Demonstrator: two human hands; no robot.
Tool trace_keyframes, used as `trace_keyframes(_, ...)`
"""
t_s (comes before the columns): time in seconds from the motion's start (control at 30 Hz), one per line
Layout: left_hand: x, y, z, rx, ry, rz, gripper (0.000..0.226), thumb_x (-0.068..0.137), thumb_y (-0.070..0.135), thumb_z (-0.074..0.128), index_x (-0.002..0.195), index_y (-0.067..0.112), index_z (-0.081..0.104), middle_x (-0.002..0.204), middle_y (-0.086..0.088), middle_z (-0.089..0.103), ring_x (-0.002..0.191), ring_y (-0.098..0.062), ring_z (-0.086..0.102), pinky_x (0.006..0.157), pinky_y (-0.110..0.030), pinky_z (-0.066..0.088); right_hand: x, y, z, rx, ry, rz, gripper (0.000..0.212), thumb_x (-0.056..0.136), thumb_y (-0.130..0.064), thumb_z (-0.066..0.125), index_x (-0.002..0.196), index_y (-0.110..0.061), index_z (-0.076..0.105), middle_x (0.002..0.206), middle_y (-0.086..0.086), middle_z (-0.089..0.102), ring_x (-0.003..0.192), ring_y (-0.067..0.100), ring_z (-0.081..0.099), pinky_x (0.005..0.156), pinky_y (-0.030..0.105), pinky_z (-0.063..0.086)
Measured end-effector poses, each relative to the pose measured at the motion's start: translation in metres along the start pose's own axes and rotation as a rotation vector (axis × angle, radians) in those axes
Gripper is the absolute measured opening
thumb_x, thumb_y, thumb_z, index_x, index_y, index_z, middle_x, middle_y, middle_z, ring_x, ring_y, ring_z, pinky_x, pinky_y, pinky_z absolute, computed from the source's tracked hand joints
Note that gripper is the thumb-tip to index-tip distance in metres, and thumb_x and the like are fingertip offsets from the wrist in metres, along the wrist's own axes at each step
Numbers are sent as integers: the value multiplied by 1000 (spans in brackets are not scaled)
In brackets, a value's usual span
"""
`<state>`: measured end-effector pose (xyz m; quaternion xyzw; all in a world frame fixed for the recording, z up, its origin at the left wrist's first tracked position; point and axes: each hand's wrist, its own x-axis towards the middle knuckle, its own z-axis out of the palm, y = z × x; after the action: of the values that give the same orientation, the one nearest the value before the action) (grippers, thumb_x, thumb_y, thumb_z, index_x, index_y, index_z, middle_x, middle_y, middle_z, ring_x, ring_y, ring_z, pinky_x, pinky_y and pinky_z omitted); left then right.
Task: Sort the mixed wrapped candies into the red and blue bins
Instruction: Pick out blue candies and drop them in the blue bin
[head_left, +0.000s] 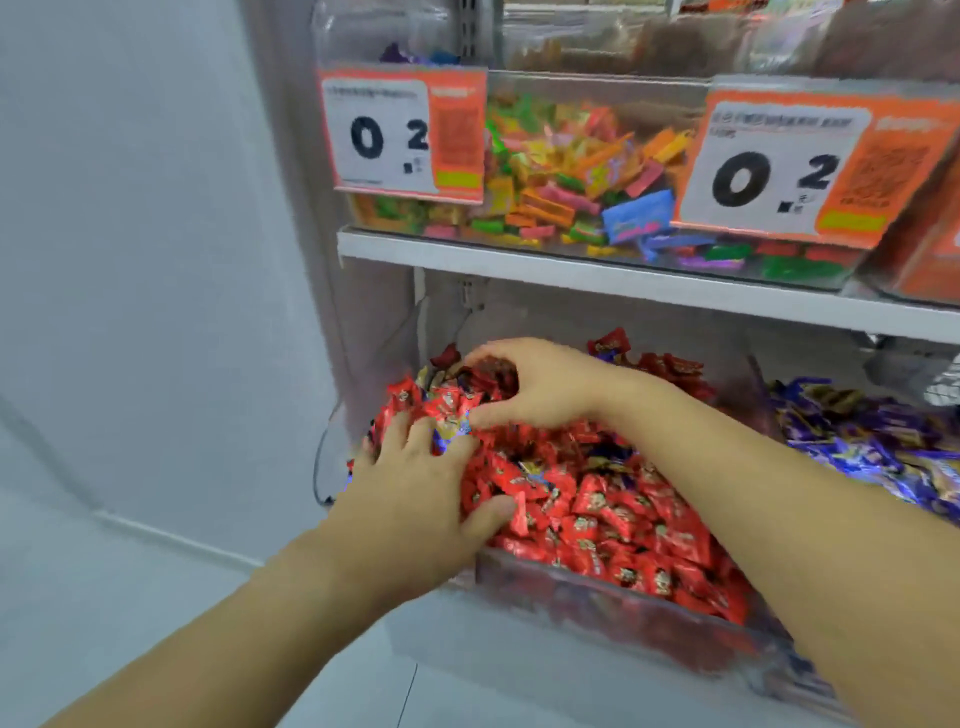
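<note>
A clear bin on the lowest shelf is heaped with red wrapped candies, with a few blue-wrapped ones mixed in. To its right a second bin holds blue and purple wrapped candies. My left hand lies spread on the left part of the red heap, fingers pushed in among the wrappers. A blue candy shows at its fingertips. My right hand reaches across the back of the heap, fingers and thumb curled round a clump of red candies.
The shelf above carries a clear bin of multicoloured candies and two orange price tags reading 0.2. A white wall and pale floor lie to the left. More clear bins sit at the top.
</note>
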<state>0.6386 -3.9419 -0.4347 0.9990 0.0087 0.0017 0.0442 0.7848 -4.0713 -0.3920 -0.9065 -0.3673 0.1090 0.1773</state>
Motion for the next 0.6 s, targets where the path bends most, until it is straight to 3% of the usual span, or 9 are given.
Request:
trace_keyframes(0.1,3,-11,0,-51,-39,0,81,81,82,21,147,36,28,138,1,36,135,-23,26,113,-48,30,40,4,2,46,-25,80,73,82,-41,79,145,-25,47,149,-3,48,133,15,48,105,23,36)
trace_keyframes(0.2,4,-8,-1,-91,-15,32,73,87,76,34,148,37,22,134,2,37,133,-21,29,110,-46,33,56,20,0,38,38,161,78,81,-46,77,148,-32,40,148,-1,48,129,18,51,96,24,39)
trace_keyframes(0.33,6,-14,3,-165,-1,46,72,87,74,38,146,36,23,134,3,36,132,-19,30,110,-45,32,87,17,19,-44,-113,102,95,78,-45,81,156,-30,28,157,-1,38,140,20,42,111,28,35)
trace_keyframes(0.43,6,-15,3,-226,43,33,75,85,73,43,144,29,25,134,6,34,130,-15,32,110,-41,33,110,15,20,-62,-204,111,90,74,-44,82,151,-24,40,154,-1,44,136,21,45,114,36,37)
trace_keyframes(0.6,7,-16,4,-345,151,-15,76,79,73,54,135,28,28,130,11,31,125,-10,33,104,-32,38,119,15,22,-133,-258,81,77,70,-45,79,140,-29,50,144,-2,51,128,22,51,107,42,43)
